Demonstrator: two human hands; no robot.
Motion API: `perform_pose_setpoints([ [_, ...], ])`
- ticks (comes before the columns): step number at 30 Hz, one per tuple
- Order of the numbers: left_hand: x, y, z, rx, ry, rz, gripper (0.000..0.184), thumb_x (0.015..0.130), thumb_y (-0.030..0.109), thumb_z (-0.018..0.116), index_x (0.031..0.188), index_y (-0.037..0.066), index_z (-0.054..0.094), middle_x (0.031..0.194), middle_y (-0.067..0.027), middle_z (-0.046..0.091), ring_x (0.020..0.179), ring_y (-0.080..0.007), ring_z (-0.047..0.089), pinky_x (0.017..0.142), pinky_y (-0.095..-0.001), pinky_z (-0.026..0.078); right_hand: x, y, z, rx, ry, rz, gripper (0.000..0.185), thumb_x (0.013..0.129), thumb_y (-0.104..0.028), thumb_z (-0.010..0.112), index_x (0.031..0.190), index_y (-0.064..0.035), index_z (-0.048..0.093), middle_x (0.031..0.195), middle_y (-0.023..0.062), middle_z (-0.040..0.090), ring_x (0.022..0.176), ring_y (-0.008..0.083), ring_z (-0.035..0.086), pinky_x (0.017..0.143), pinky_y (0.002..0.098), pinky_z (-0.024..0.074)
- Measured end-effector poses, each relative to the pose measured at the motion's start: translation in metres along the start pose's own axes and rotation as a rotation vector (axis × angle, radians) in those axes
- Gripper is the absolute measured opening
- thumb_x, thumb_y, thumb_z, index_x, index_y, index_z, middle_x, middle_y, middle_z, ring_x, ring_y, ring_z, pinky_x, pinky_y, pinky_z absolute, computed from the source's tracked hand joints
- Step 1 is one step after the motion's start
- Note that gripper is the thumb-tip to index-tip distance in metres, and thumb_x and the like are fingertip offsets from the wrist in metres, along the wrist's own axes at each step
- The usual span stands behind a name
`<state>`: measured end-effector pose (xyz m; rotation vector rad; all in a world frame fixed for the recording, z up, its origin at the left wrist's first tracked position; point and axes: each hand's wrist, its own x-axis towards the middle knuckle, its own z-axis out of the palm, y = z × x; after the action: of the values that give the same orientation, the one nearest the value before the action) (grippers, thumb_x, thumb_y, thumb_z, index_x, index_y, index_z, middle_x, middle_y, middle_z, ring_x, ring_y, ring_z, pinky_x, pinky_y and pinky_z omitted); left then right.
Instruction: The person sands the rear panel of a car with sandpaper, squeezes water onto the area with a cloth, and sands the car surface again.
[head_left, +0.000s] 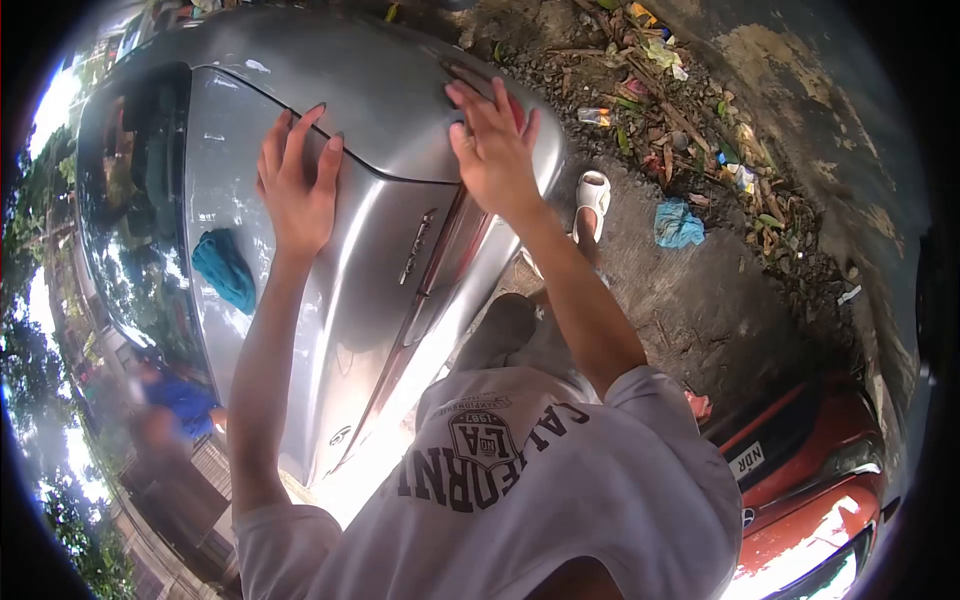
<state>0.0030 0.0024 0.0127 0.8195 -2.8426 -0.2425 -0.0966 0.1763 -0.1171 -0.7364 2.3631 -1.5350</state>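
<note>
Both hands are at the rear of a silver car (375, 235). My left hand (297, 185) lies over the trunk lid near its curved seam, fingers spread, holding nothing. My right hand (497, 150) is over the rear corner by the red tail light, its fingers apart and nothing in them. A crumpled teal cloth (224, 270) rests on the trunk lid below and left of my left hand, close to the rear window (135, 200). Whether each palm presses on the metal is hard to tell.
Litter and dry leaves (690, 130) line the ground at the upper right. A light blue cloth (679, 224) lies on the dirt near my sandalled foot (593, 205). Behind stands a red car (810, 500). A person in blue (180, 400) is at the lower left.
</note>
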Motion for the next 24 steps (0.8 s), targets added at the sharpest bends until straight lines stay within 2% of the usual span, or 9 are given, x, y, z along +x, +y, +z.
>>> perform_pose_setpoints([
  [2, 0.002, -0.001, -0.002, 0.029, -0.01, 0.0, 0.043, 0.096, 0.046, 0.06, 0.135, 0.028, 0.06, 0.148, -0.0117, 0.046, 0.139, -0.0346, 0.041, 0.114, -0.0552, 0.023, 0.031, 0.038, -0.031, -0.13, -0.011, 0.221, 0.039, 0.098, -0.02, 0.058, 0.137, -0.0146, 0.057, 0.139, 0.0072, 0.058, 0.141, 0.0351, 0.043, 0.114, 0.0636, 0.0274],
  [4, 0.002, -0.005, 0.0, -0.023, -0.005, 0.031, 0.043, 0.096, 0.045, 0.06, 0.135, 0.027, 0.06, 0.148, -0.0116, 0.046, 0.139, -0.0344, 0.041, 0.114, -0.0547, 0.023, 0.034, 0.052, -0.062, 0.255, 0.182, 0.187, 0.033, 0.101, -0.019, 0.053, 0.134, -0.0149, 0.06, 0.12, 0.0162, 0.068, 0.119, 0.0376, 0.062, 0.102, 0.0486, 0.047],
  [7, 0.002, -0.005, -0.001, -0.025, -0.022, 0.023, 0.043, 0.096, 0.044, 0.06, 0.135, 0.026, 0.061, 0.148, -0.0117, 0.046, 0.139, -0.0345, 0.041, 0.113, -0.0551, 0.024, 0.014, 0.051, -0.057, 0.536, 0.012, 0.378, 0.033, 0.102, -0.017, 0.052, 0.133, -0.0159, 0.06, 0.101, 0.0197, 0.071, 0.098, 0.038, 0.07, 0.086, 0.0402, 0.0531],
  [9, 0.001, -0.004, -0.003, -0.018, -0.021, 0.012, 0.043, 0.096, 0.043, 0.06, 0.135, 0.026, 0.061, 0.148, -0.0118, 0.046, 0.139, -0.0345, 0.041, 0.112, -0.0553, 0.025, -0.009, 0.036, -0.025, 0.438, -0.055, 0.191, 0.045, 0.101, -0.028, 0.057, 0.144, -0.0191, 0.052, 0.085, 0.0187, 0.069, 0.081, 0.0394, 0.068, 0.074, 0.0455, 0.0506],
  [11, 0.001, 0.0, -0.006, -0.002, -0.048, -0.002, 0.043, 0.096, 0.041, 0.061, 0.135, 0.024, 0.061, 0.148, -0.0133, 0.046, 0.138, -0.0352, 0.043, 0.112, -0.0538, 0.028, -0.017, -0.025, -0.046, 0.33, -0.415, 0.224, 0.055, 0.098, -0.03, 0.062, 0.15, -0.0203, 0.046, 0.085, 0.0171, 0.07, 0.078, 0.0382, 0.068, 0.073, 0.0442, 0.0519],
  [14, 0.003, 0.004, -0.008, 0.007, -0.045, 0.032, 0.041, 0.098, 0.031, 0.058, 0.137, 0.019, 0.06, 0.148, -0.0169, 0.048, 0.137, -0.0375, 0.045, 0.114, -0.0462, 0.033, -0.029, -0.044, -0.028, 0.402, -0.082, -0.301, 0.058, 0.094, -0.018, 0.065, 0.15, -0.0205, 0.047, 0.087, 0.0197, 0.068, 0.075, 0.0382, 0.066, 0.068, 0.0436, 0.0506],
  [17, 0.003, 0.005, -0.007, -0.011, -0.044, 0.036, 0.041, 0.098, 0.031, 0.057, 0.137, 0.016, 0.06, 0.148, -0.0191, 0.048, 0.137, -0.0392, 0.045, 0.113, -0.0464, 0.034, -0.023, -0.005, -0.03, 0.216, -0.167, 0.188, 0.055, 0.096, -0.024, 0.064, 0.149, -0.0232, 0.048, 0.102, 0.0131, 0.073, 0.073, 0.0342, 0.069, 0.067, 0.0416, 0.0547],
  [21, 0.002, 0.001, -0.007, 0.014, -0.051, 0.066, 0.042, 0.099, 0.03, 0.057, 0.137, 0.013, 0.06, 0.147, -0.0206, 0.049, 0.136, -0.0401, 0.046, 0.113, -0.046, 0.034, -0.023, 0.023, -0.033, 0.143, -0.185, 0.187, 0.048, 0.101, -0.024, 0.057, 0.148, -0.0211, 0.049, 0.103, 0.0135, 0.072, 0.077, 0.0343, 0.069, 0.07, 0.0419, 0.0543],
  [24, 0.003, 0.001, -0.006, -0.015, -0.041, 0.076, 0.041, 0.099, 0.029, 0.057, 0.136, 0.012, 0.06, 0.147, -0.0212, 0.049, 0.137, -0.04, 0.045, 0.113, -0.0464, 0.034, -0.018, 0.024, -0.04, 0.339, 0.248, 0.323, 0.047, 0.103, -0.027, 0.052, 0.142, -0.003, 0.05, 0.136, 0.0204, 0.055, 0.113, 0.0374, 0.06, 0.093, 0.041, 0.0486],
])
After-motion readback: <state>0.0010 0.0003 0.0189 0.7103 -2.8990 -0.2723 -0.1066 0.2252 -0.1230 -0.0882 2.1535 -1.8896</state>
